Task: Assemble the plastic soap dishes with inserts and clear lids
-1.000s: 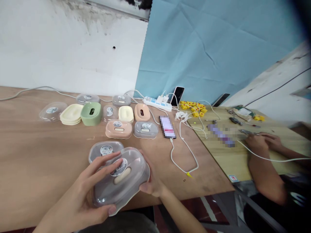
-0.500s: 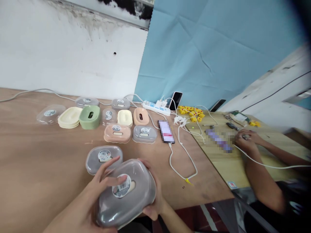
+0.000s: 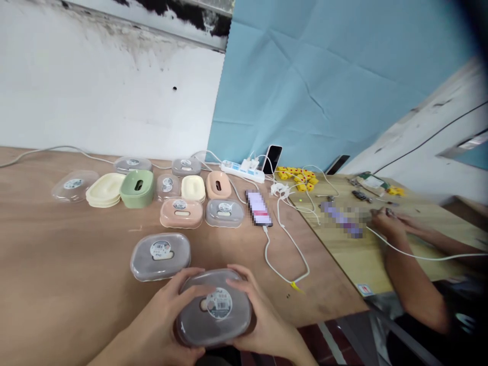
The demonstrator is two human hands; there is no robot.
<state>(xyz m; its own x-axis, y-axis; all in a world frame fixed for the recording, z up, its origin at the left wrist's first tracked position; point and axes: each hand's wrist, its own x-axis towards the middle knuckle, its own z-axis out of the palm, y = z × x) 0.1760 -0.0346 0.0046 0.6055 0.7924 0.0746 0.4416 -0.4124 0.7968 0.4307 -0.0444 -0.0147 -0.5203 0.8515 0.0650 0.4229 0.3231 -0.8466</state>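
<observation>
Both of my hands grip one rounded plastic container (image 3: pixel 198 317) with a grey see-through lid, a round label and an oval slot. My left hand (image 3: pixel 168 310) wraps its left side, thumb and fingers bent over the lid. My right hand (image 3: pixel 263 315) clasps the right side, with fingertips on top near the label. The container's underside is hidden. Just beyond it, a similar grey-lidded container (image 3: pixel 147 264) lies flat on the brown table (image 3: pixel 68 264).
Behind stand a green box (image 3: pixel 136 195), stacked cream trays (image 3: pixel 103 190), a clear lid (image 3: pixel 63 192), and pink containers (image 3: pixel 181 220). To the right are a phone (image 3: pixel 258 206), a power strip (image 3: pixel 233 169), looping cables and yellow blocks (image 3: pixel 301 178). Another person's arm (image 3: pixel 404 269) rests at the wooden table.
The held container has been turned and levelled, moving a little right. My right hand has come up over its lid edge, and my left fingers have drawn back from the other container.
</observation>
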